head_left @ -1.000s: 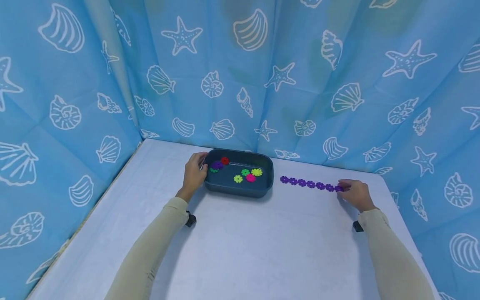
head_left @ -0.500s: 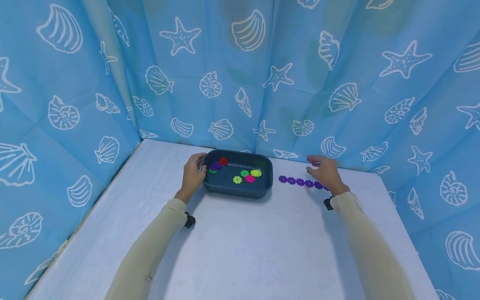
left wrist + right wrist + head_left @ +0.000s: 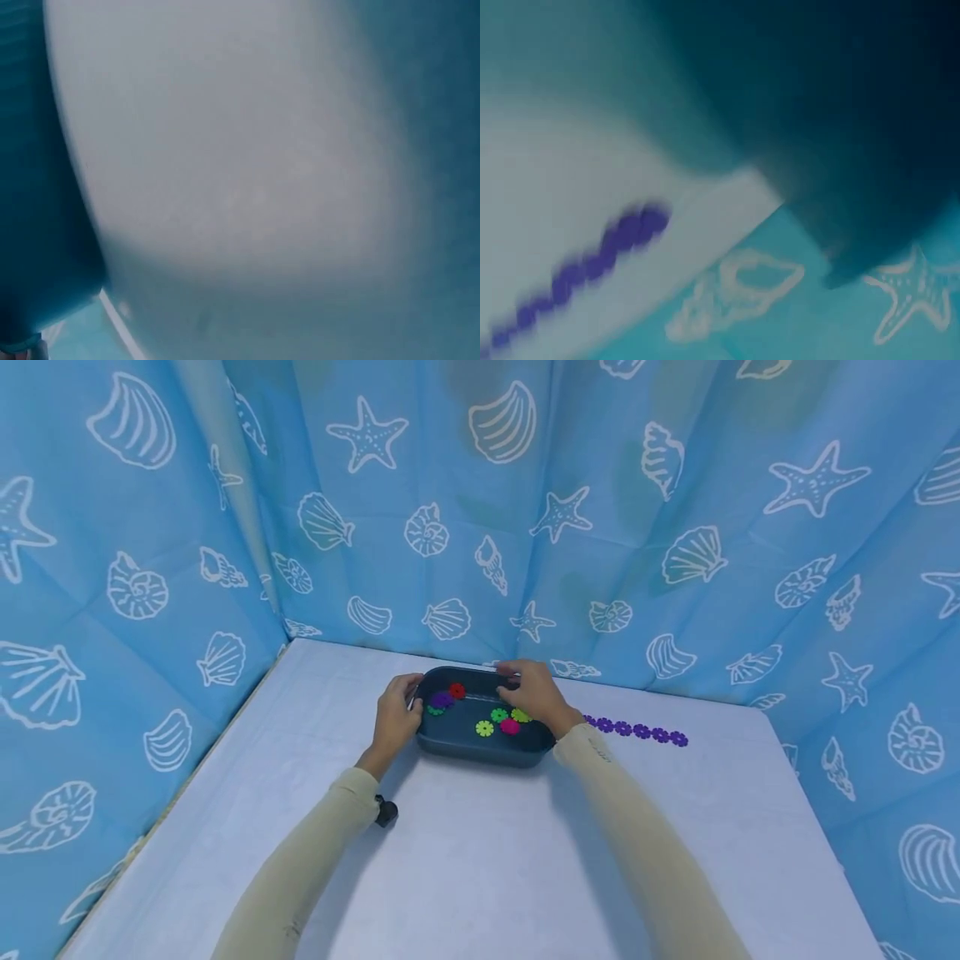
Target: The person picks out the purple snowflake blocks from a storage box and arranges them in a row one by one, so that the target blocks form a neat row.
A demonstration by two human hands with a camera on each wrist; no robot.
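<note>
A dark rectangular plastic bin [image 3: 480, 753] stands on the white table with several flower-shaped plastic discs lying in it. Among them are a red disc [image 3: 457, 691], a purple one [image 3: 442, 699], a pink one [image 3: 510, 727] and a yellow-green one [image 3: 484, 728]. My left hand [image 3: 396, 714] holds the bin's left end. Over the bin's right part reaches my right hand [image 3: 536, 693], fingers bent loosely, with nothing visible between them. It hides part of the right rim. Right of the bin lies a straight row of purple flower discs [image 3: 641, 732], its near end partly covered by my right arm.
The white table [image 3: 465, 860] ends at the back and sides against a blue curtain [image 3: 480, 527] with white shells and starfish. In the right wrist view the purple row is blurred, and a large dark shape fills the upper right. The left wrist view shows mostly blurred tabletop.
My right hand has left the far right end of the purple row and moved left to above the bin. The bin has shifted slightly right and nearer, with my left hand on it.
</note>
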